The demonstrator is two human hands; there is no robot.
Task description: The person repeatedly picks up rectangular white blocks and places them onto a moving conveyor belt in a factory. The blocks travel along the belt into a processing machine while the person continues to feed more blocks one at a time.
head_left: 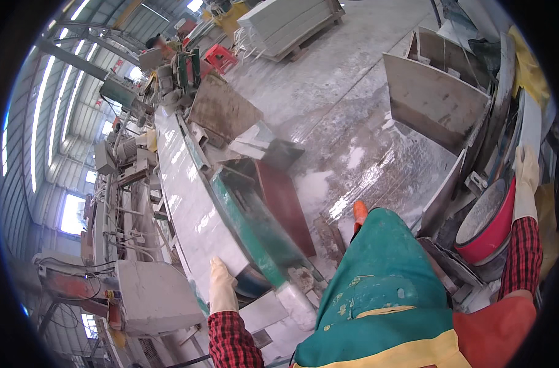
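Note:
My left hand [221,287], in a pale work glove with a red checked sleeve, rests flat on the near end of a long pale stone slab [187,190] lying on a machine bed with a green rail [239,214]. My right hand [526,179], also gloved, reaches out to the far right and touches stone pieces stacked upright beside a red round tub [499,228]. Whether its fingers grip anything is not clear. A green apron [387,288] with a yellow hem covers my front.
Wet grey concrete floor [341,104] stretches ahead. Leaning stone slabs [436,101] stand at the right. Machine motors and cables [123,159] line the left side. A pallet of stacked slabs [289,24] and a red stool [221,56] sit further off.

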